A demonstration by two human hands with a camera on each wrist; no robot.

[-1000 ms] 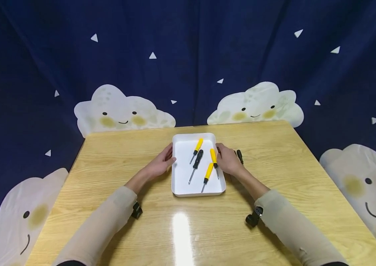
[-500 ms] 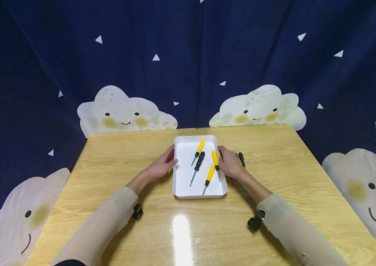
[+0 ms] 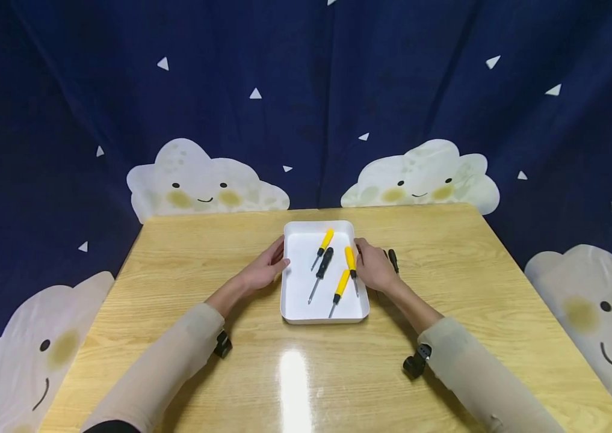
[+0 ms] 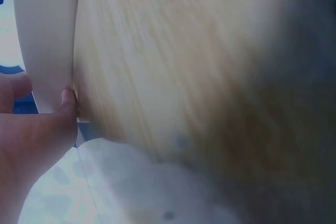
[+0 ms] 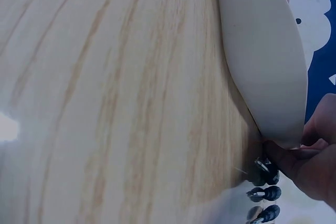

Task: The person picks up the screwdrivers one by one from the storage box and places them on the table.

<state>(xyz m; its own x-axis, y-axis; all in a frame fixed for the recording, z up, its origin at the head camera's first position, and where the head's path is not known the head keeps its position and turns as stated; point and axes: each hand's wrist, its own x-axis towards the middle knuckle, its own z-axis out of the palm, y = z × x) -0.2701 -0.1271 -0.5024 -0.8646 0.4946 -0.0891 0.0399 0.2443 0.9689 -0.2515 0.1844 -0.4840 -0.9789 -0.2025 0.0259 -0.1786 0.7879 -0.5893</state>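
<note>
A white rectangular tray sits on the wooden table between both hands. In it lie a black screwdriver and three yellow-handled ones: one at the back, another by the right wall, a third nearer the front. My left hand grips the tray's left side, its thumb at the rim. On the opposite side my right hand holds the tray wall; its fingertips are partly hidden in the head view. The right wrist view has the thumb and fingers at the tray's end.
Black-handled screwdrivers lie on the table just right of my right hand, partly covered by it; several black handles show in the right wrist view. A dark blue curtain with cloud prints hangs behind the table.
The head view has shifted slightly, so everything appears a little lower and to the right. Hands, tray and screwdrivers keep their places relative to one another.
</note>
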